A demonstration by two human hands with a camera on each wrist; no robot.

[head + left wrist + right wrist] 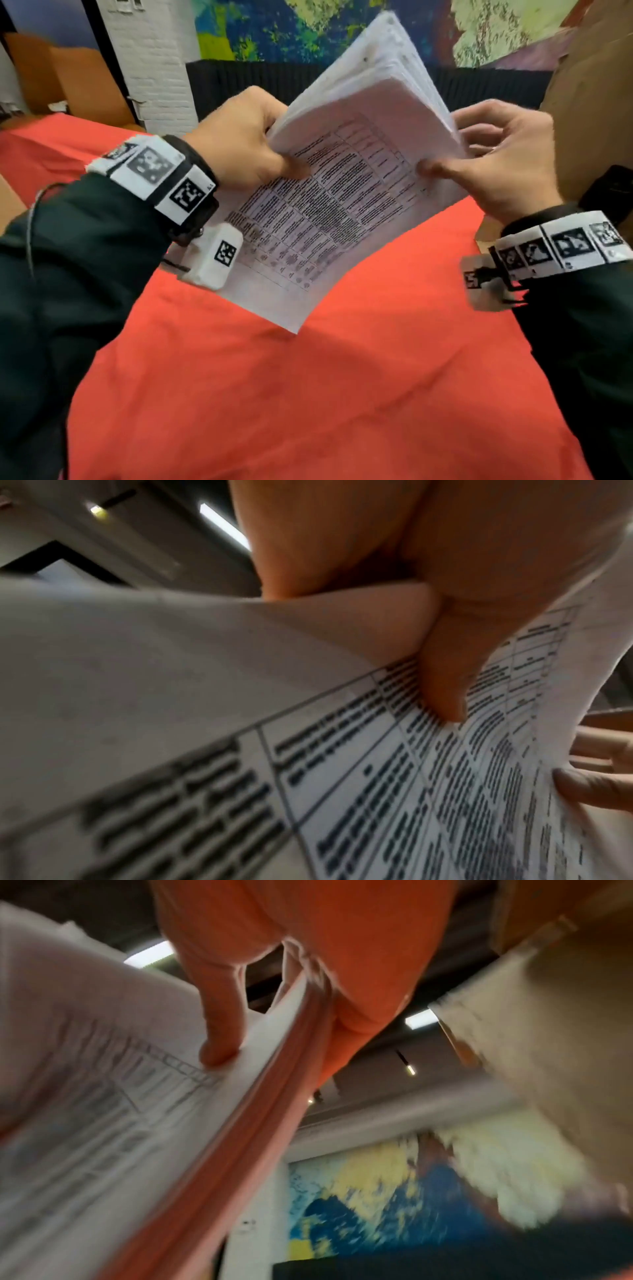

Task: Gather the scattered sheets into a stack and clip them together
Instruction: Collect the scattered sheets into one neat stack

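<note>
A thick stack of printed sheets (342, 192) is held up in the air, tilted, above the red cloth (308, 394). Its top page carries a printed table (377, 791). My left hand (239, 147) grips the stack's left edge, thumb (445, 674) pressed on the top page and fingers behind. My right hand (496, 161) grips the right edge, thumb (222, 1031) on top and fingers underneath. The upper sheets fan apart slightly at the far end (394, 51). No clip is in view.
The red cloth covers the table below the hands. A white brick pillar (150, 61), a black panel (239, 82) and a colourful mural (308, 27) stand behind. Brown cardboard (596, 85) rises at the right, more cardboard (75, 78) at the far left.
</note>
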